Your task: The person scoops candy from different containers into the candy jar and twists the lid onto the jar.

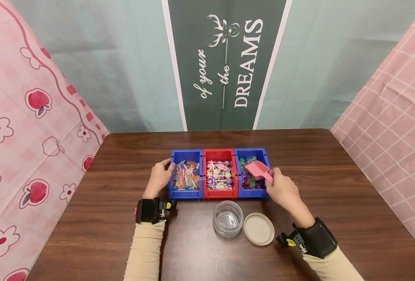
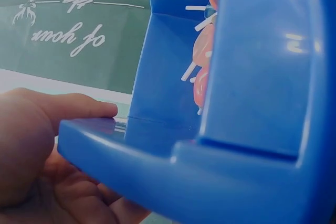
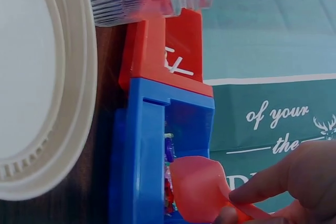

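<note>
My right hand (image 1: 282, 188) grips a pink scoop (image 1: 258, 169) by its handle, over the right blue bin (image 1: 251, 193) of wrapped candies (image 1: 252, 182). In the right wrist view, thumb and finger pinch the scoop (image 3: 197, 187) near its blade. My left hand (image 1: 159, 177) holds the outer side wall of the left blue bin (image 2: 157, 177), thumb over the edge and the other fingers below it outside. That bin contains lollipops (image 1: 186, 175). Between the two stands a red bin (image 1: 220, 194) with swirled lollipops (image 1: 219, 173).
A clear jar (image 1: 227, 219), lidless, stands in front of the red bin. Right of it lies a round cream lid (image 1: 259, 229). All are on a dark wood table (image 1: 193, 257), with a green and grey curtain (image 1: 225, 117) behind and pink cloths (image 1: 393, 136) at both sides.
</note>
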A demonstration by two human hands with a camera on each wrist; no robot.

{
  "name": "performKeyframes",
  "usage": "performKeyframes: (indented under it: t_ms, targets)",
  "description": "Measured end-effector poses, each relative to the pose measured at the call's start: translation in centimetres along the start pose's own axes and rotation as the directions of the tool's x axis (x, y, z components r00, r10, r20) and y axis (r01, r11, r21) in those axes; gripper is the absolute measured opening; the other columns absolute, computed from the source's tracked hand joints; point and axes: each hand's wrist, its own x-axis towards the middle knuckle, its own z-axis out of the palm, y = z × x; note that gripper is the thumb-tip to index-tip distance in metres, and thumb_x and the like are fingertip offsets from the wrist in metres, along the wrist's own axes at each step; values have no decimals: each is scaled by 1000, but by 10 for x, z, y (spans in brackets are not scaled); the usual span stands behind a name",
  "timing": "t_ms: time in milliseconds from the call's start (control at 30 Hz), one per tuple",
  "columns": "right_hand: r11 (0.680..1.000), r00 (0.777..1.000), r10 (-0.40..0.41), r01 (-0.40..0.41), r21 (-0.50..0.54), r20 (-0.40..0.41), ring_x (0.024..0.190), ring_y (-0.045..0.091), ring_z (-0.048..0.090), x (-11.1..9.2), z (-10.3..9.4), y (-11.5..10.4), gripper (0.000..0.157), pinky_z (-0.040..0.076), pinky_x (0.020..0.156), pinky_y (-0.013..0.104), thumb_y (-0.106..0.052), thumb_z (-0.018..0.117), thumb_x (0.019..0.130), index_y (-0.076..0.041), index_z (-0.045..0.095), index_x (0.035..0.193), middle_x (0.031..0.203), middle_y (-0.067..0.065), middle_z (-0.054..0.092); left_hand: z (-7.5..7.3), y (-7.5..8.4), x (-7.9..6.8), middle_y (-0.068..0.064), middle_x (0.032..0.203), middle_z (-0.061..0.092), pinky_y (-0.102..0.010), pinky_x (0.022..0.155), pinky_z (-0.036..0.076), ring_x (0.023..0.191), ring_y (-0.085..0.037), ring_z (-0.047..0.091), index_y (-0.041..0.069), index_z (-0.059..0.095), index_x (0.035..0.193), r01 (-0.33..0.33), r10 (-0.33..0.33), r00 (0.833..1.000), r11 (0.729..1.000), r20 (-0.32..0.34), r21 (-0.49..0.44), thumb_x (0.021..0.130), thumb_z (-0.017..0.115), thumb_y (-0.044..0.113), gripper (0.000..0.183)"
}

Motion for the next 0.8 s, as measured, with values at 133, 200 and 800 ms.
performKeyframes:
  t_ms: [133, 200, 800]
  targets:
    - [1000, 1000, -13, 13, -9, -3, 61, 22, 49, 0, -5, -2, 30, 32, 51, 27, -14, 53, 91, 6, 48, 112, 72, 13, 55, 0, -2, 1, -30, 140, 51, -50, 107, 44, 127, -40, 54, -8, 44, 140, -10, 10, 1000, 1000, 10, 6, 101, 46, 19, 47]
    - [1000, 1000, -21, 21, -13, -9, 60, 22, 49, -1, -9, -3, 29, 32, 51, 27, -14, 53, 91, 6, 49, 111, 71, 13, 55, -1, -2, 1, -30, 139, 51, -50, 107, 44, 127, -40, 54, -8, 44, 140, -19, 19, 1000, 1000, 11, 9, 101, 46, 19, 47]
    - [988, 991, -119, 125, -95, 59, 57, 18, 44, -3, -44, -17, 25, 28, 49, 27, -23, 58, 90, 1, 52, 95, 63, 4, 45, -2, -4, 0, -28, 139, 52, -51, 107, 45, 126, -39, 56, -6, 43, 141, -35, 34, 999, 999, 22, 9, 101, 46, 20, 48]
